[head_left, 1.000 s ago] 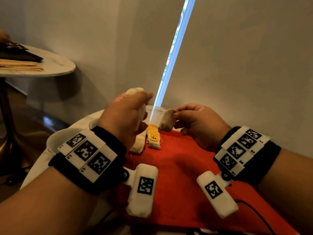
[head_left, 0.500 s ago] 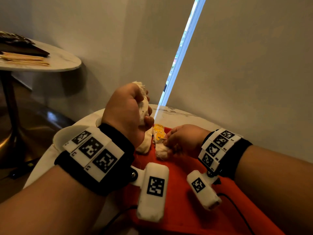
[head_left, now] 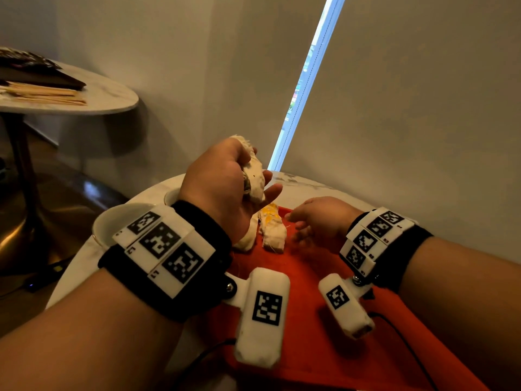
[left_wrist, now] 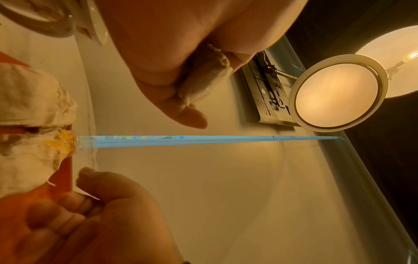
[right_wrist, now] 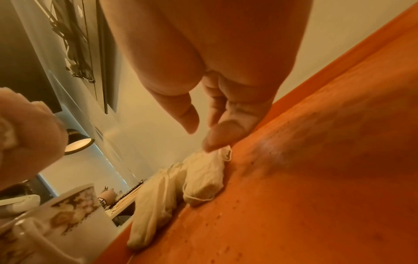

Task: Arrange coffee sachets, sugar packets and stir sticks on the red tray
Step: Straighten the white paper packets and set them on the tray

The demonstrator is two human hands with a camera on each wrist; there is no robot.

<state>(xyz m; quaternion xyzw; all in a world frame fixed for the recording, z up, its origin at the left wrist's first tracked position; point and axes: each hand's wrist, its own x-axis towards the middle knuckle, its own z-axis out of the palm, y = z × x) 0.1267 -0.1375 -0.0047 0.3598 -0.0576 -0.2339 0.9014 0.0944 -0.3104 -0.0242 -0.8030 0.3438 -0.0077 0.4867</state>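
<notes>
- Two cloth sachets (head_left: 272,231) lie side by side at the far left corner of the red tray (head_left: 324,292); the one nearer the middle shows a yellow patch at its far end, and a loose thread trails from it in the right wrist view.
- One more sachet (head_left: 253,179) is up in the air, held in the left hand (head_left: 222,187), whose fingers and thumb curl round it above the tray's corner.
- Right hand (head_left: 318,221) hovers low over the tray just beside the lying sachets; its fingers are loosely bent and hold nothing, and the fingertips (right_wrist: 217,137) are right at the end of the nearer sachet; whether they touch it I cannot tell.
- Beside the tray, on the marble table (head_left: 304,182), stands a white cup (head_left: 118,221); the right wrist view shows a flower pattern on its side.
- Farther left, a second round table (head_left: 107,97) carries wooden stir sticks (head_left: 45,94) and a dark flat thing behind them.
</notes>
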